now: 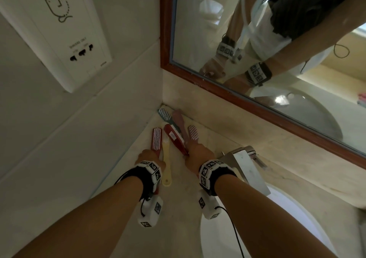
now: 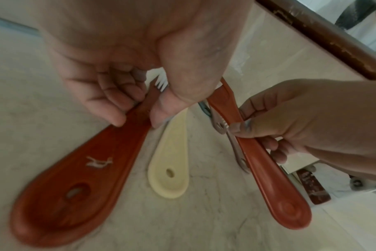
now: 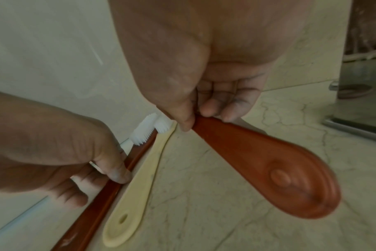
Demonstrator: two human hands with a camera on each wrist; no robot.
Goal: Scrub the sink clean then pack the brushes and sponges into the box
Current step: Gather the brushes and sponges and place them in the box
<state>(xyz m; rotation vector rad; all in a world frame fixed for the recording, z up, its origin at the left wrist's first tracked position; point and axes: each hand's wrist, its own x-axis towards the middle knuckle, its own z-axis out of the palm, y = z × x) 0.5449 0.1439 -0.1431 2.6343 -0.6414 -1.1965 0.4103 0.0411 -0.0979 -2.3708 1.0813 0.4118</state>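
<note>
Far left: wall socket plate [image 1: 59,31] on the tiled wall, well above the counter [image 1: 178,198]. Brushes sit in the counter's back corner, under the mirror [image 1: 257,49]. Left hand [image 1: 147,156] pinches the neck of a red brush [image 1: 156,138] between thumb and fingertips, handle lying on the counter. Just beside it a cream brush [image 1: 166,158] lies flat between the two hands, untouched. Right hand [image 1: 198,152] pinches the handle of a second red brush [image 1: 175,136]. Behind those, a blue brush [image 1: 165,115] and two pink brushes [image 1: 193,132] crowd the corner, overlapping. Right of the right wrist: metal tap [image 1: 245,164], close to the arm, then the sink [image 1: 297,218] rim. Box and sponges not visible
</note>
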